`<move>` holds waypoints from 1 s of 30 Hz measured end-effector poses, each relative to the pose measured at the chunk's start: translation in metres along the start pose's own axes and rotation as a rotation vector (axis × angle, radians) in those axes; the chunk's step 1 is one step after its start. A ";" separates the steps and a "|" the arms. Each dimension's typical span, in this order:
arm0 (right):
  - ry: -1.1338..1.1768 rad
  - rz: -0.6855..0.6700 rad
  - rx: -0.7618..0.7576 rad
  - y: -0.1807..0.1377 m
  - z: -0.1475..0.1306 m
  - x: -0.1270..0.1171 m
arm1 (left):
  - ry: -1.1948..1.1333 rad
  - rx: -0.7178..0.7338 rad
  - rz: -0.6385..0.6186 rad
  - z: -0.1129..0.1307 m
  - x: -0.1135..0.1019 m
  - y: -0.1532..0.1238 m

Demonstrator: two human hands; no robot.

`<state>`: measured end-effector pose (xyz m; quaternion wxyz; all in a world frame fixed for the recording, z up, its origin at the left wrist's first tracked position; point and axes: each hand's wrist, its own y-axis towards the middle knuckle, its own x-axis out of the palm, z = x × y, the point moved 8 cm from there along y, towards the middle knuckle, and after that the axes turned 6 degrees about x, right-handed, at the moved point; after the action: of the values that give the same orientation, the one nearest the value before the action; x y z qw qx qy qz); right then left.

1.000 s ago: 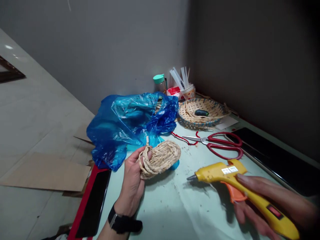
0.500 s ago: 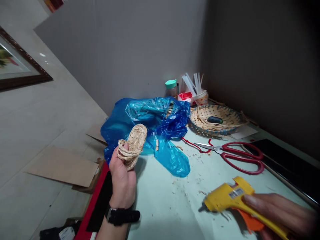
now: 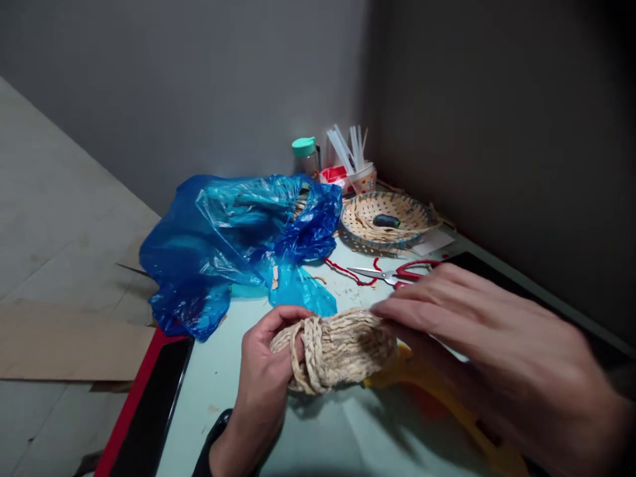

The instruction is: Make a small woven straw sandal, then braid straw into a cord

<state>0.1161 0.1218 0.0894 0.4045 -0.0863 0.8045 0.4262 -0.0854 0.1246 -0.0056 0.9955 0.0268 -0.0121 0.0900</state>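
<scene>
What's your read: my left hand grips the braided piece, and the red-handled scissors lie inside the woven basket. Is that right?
Not quite: the red-handled scissors lie on the table, on the near side of the woven basket, as the head view shows. Your left hand does grip the braided piece.

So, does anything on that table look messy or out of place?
Mildly, yes: a red cord lies loose by the scissors, and a pale scrap sits on the crumpled blue bag; both look like untidied leftovers. I see nothing clearly spilled or broken.
</scene>
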 end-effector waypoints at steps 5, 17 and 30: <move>0.187 -0.060 -0.025 0.016 -0.006 0.027 | 0.120 0.018 -0.032 0.004 0.009 -0.004; 0.336 -0.170 0.028 0.013 -0.005 0.043 | 0.227 0.105 -0.100 0.013 0.016 0.000; 0.352 -0.146 -0.014 0.006 -0.006 0.048 | 0.210 -0.019 0.002 0.007 0.018 -0.004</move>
<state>0.0782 0.1312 0.0603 0.2866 -0.2205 0.8516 0.3795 -0.0666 0.1232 0.0012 0.9914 0.0076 0.0914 0.0933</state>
